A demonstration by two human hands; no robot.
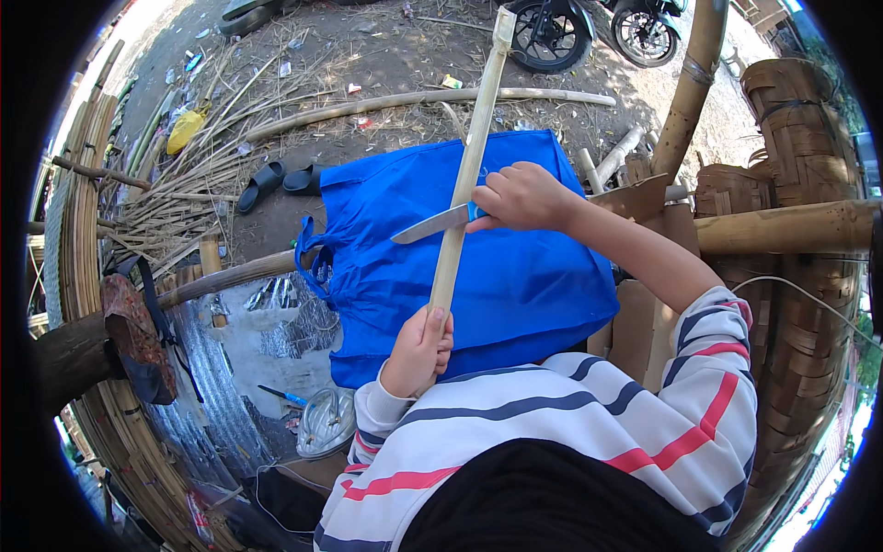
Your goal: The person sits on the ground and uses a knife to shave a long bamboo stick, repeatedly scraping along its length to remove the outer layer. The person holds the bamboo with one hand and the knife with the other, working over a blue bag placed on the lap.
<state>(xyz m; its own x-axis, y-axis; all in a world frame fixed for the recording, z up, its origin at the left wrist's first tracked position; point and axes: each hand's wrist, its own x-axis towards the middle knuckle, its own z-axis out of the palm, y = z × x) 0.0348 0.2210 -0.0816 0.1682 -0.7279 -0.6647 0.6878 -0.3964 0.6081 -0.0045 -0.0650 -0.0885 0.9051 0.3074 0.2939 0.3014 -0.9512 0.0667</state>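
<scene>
Bare ground (395, 60) filled the far side, littered with scraps; a motorbike wheel (550, 39) stood at 1 o'clock, sandals (261, 188) at 10, beside a heap of split canes (189, 175). Woven bamboo (798, 138) rose between 2 and 3 o'clock. At 8, a foil sheet (221, 359); at 7, a clear coil (326, 421) with a slim tool (282, 396) near it.

Blue cloth (368, 248) covered the worker's lap. Over it ran the bamboo strip (468, 168), near end at 6 o'clock, far end between 12 and 1, standing beyond the cloth's far edge in view.

Left hand (418, 351), between 6 and 7: closed round the strip's near end, thumb on top. Right hand (524, 196), between 1 and 2: fist closed on the handle of the knife (429, 224). Blade lay across the strip, tip toward 10 o'clock. Whether the right fingers also touched the strip, cannot tell.

Step in hand, by judgement: scraping or shaving the strip's face. Any further stroke seemed to call for a firm left grip, the blade kept at a low angle, and the left thumb well clear of the edge. Depth of cut: not visible.
</scene>
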